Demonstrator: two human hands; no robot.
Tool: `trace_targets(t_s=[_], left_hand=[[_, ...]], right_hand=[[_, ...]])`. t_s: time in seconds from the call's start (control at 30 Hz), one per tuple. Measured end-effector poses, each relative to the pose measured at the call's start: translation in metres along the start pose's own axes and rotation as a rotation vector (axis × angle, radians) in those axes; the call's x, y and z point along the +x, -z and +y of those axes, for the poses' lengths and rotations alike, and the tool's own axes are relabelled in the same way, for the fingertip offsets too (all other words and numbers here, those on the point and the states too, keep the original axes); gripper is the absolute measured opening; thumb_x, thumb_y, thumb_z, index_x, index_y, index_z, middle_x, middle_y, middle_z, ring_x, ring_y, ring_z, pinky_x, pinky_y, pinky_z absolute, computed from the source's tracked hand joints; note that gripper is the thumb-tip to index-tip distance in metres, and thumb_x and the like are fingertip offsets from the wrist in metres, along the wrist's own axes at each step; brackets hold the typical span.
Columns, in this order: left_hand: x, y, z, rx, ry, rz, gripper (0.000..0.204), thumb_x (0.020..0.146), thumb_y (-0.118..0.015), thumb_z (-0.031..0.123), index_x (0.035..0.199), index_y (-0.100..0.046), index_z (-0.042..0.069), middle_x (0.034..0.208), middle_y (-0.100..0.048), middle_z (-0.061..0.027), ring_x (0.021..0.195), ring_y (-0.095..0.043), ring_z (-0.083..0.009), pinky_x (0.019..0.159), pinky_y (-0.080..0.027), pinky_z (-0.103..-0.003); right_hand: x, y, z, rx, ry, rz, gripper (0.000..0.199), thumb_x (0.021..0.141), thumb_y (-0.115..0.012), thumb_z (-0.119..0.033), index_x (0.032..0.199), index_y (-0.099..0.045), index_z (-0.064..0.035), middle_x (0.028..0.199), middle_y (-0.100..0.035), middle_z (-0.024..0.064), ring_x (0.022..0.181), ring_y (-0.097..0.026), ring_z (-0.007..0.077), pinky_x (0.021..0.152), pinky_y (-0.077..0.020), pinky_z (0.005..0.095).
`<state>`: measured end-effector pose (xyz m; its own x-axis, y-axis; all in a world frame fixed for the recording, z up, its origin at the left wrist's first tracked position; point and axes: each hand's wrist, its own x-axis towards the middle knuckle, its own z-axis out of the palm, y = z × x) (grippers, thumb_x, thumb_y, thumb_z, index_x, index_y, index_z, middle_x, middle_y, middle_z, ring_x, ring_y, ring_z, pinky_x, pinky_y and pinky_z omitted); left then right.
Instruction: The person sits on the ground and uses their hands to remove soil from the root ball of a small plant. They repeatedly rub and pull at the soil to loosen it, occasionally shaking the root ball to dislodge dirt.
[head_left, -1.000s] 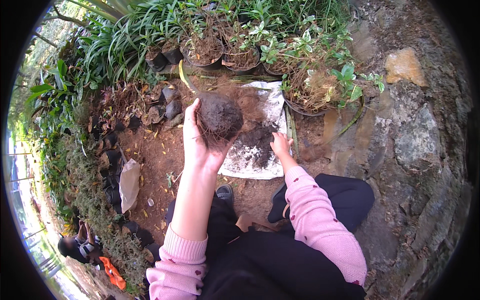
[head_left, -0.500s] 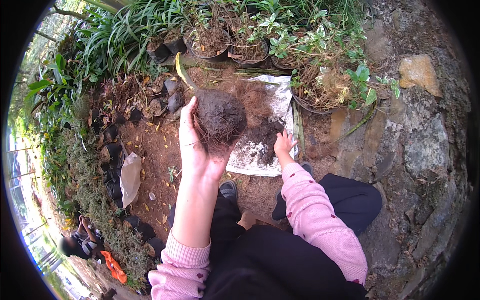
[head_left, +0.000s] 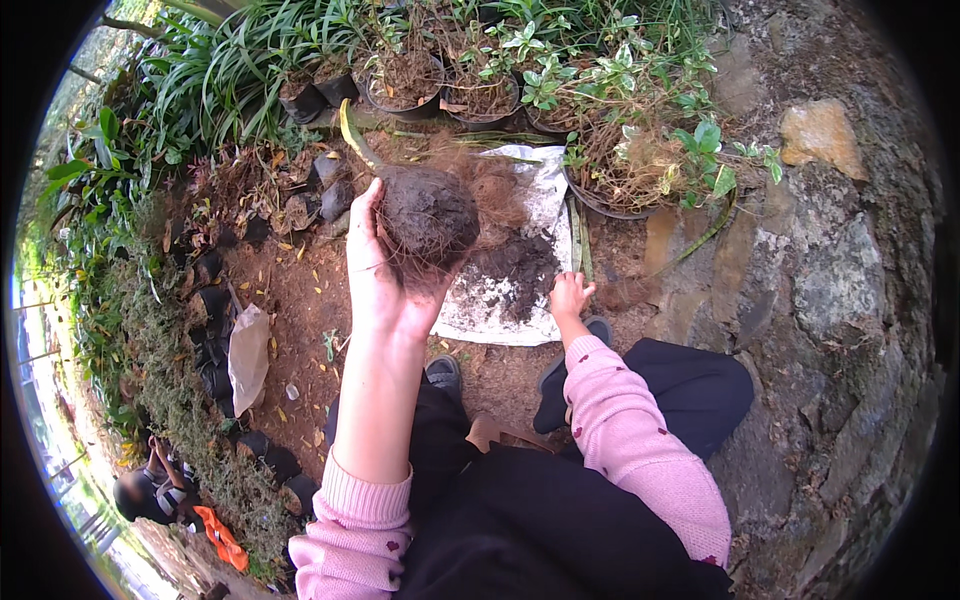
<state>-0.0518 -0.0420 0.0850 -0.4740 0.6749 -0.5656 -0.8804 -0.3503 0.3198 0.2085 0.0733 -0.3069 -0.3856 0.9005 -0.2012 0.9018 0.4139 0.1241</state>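
Observation:
My left hand [head_left: 388,290] is closed around the underside of a dark soil ball [head_left: 432,212] wrapped in fine brown fibres, held up in front of me. A yellow-green leaf [head_left: 356,135] sticks out of its upper left. My right hand [head_left: 571,294] hovers by the right edge of a white sheet [head_left: 546,210], fingers slightly bent and apart, with nothing visible in them. Loose dark soil [head_left: 522,270] lies on the sheet, and a tangle of brown fibre [head_left: 498,190] sits on its far part, partly hidden behind the ball.
Potted plants [head_left: 405,85] line the far side, and a wide leafy pot [head_left: 610,205] stands beside the sheet. Rough stonework [head_left: 860,270] rises at the right. A pale plastic bag [head_left: 248,358] lies at the left. Another person [head_left: 150,490] is at the lower left.
The fingers of my right hand have drawn in from a wider spread. My left hand still holds the soil ball, turned slightly. The whole view has shifted a little.

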Motion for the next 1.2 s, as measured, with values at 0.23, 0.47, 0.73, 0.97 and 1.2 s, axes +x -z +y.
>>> trace_targets(t_s=[0.23,0.47,0.73,0.97,1.2], left_hand=[[0.005,0.002,0.000,0.017,-0.008,0.031,0.043,0.086,-0.056,0.039,0.114,-0.053,0.006,0.109,-0.058,-0.0140,0.102,-0.055,-0.0286,0.094,-0.044,-0.047],[0.002,-0.001,-0.001,0.041,-0.014,0.058,0.043,0.086,-0.056,0.038,0.115,-0.052,0.006,0.110,-0.057,-0.0141,0.102,-0.056,-0.0289,0.093,-0.045,-0.047],[0.004,0.000,0.001,0.039,-0.027,0.066,0.044,0.085,-0.057,0.038,0.115,-0.052,0.006,0.111,-0.057,-0.0138,0.103,-0.055,-0.0293,0.094,-0.044,-0.047],[0.006,0.004,0.003,0.010,-0.014,0.041,0.044,0.085,-0.057,0.038,0.115,-0.053,0.006,0.111,-0.057,-0.0144,0.103,-0.055,-0.0298,0.094,-0.045,-0.047],[0.006,0.002,0.002,0.040,-0.023,0.062,0.044,0.086,-0.056,0.039,0.115,-0.052,0.007,0.112,-0.057,-0.0139,0.103,-0.056,-0.0293,0.093,-0.045,-0.047]], right_hand=[[-0.008,0.012,-0.009,0.193,-0.227,-0.272,0.047,0.074,-0.072,-0.024,0.118,-0.058,-0.0225,0.108,-0.064,0.0029,0.116,-0.048,0.0218,0.101,-0.0222,0.0547],[-0.012,0.028,-0.009,0.084,0.011,-0.199,0.048,0.069,-0.078,-0.025,0.114,-0.059,-0.0236,0.109,-0.063,0.0031,0.117,-0.048,0.0222,0.103,-0.0219,0.0555],[-0.008,0.020,-0.012,0.089,0.040,-0.313,0.038,0.068,-0.078,-0.025,0.103,-0.064,-0.0192,0.111,-0.062,-0.0006,0.116,-0.048,0.0199,0.103,-0.0201,0.0570],[-0.005,0.019,-0.011,0.090,0.082,-0.344,0.039,0.068,-0.078,-0.026,0.105,-0.065,-0.0210,0.113,-0.061,-0.0009,0.118,-0.045,0.0191,0.102,-0.0193,0.0573],[-0.004,0.009,-0.007,0.087,0.008,-0.357,0.039,0.067,-0.078,-0.025,0.104,-0.066,-0.0189,0.107,-0.064,-0.0010,0.111,-0.052,0.0186,0.102,-0.0198,0.0552]])
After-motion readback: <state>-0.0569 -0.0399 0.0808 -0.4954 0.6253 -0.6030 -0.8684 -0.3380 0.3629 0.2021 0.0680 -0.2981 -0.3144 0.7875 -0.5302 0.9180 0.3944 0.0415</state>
